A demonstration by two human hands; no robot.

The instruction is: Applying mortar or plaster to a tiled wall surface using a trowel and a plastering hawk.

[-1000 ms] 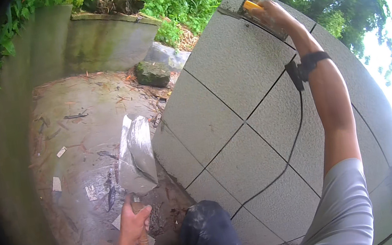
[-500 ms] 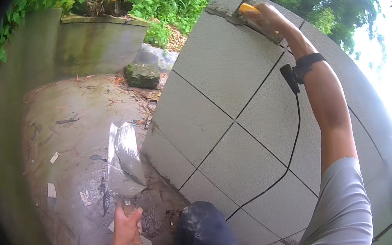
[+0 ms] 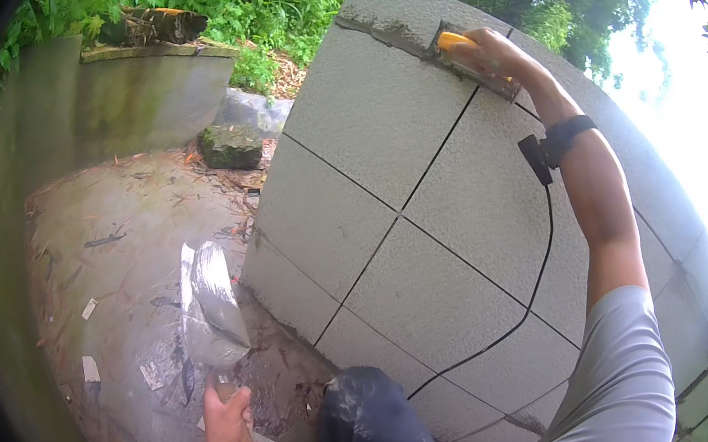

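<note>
High on the tiled grey wall, my right hand (image 3: pixel 489 56) is closed round the orange handle of a float (image 3: pixel 478 78). Its long flat blade lies against the wall over a seam. Grey mortar (image 3: pixel 387 33) fills the seam to the left of the blade. Low at the left, my left hand (image 3: pixel 226 414) grips the wooden handle of a shiny metal scoop (image 3: pixel 211 307), which has raised sides. Grey wet material lies in the lower part of its pan. The scoop is held over the ground, apart from the wall.
Large square tiles (image 3: pixel 461 287) with dark open joints cover the slanting wall. A black cable (image 3: pixel 547 263) runs across it from a wrist strap (image 3: pixel 565 139). A mossy stone (image 3: pixel 231 146), leaves and scraps lie on the concrete ground (image 3: pixel 121 216). My knee (image 3: pixel 376 424) is close to the wall.
The float has slid right along the seam, past a joint crossing, leaving more smeared mortar visible behind it. The view has shifted slightly; the left hand still holds the scoop low.
</note>
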